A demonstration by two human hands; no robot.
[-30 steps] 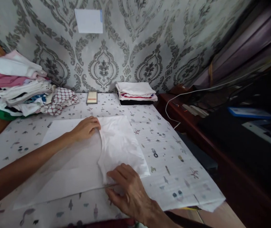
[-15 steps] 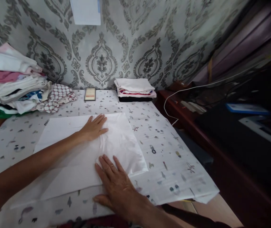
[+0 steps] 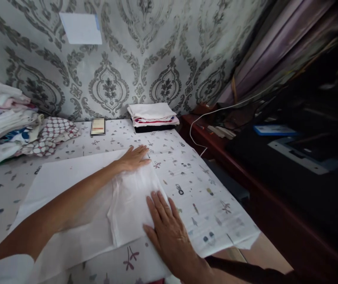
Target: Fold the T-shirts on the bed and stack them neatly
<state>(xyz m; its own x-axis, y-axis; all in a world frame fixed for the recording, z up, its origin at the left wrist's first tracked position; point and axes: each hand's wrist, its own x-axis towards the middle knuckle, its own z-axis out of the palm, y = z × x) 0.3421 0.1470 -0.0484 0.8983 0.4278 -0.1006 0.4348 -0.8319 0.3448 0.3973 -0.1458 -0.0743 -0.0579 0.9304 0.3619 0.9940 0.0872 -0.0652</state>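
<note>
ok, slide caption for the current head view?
Bare left hand and right hand, fingers spread, at the edge of a folded thin white cloth on a white, motif-printed cover.

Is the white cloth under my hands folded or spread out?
Partly folded: the white cloth lies mostly flat, but its right end is doubled back, leaving a raised edge across it.

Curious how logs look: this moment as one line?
left hand: flat, far right corner of folded white cloth; right hand: flat, its right edge, nearer; below: printed white sheet
</note>
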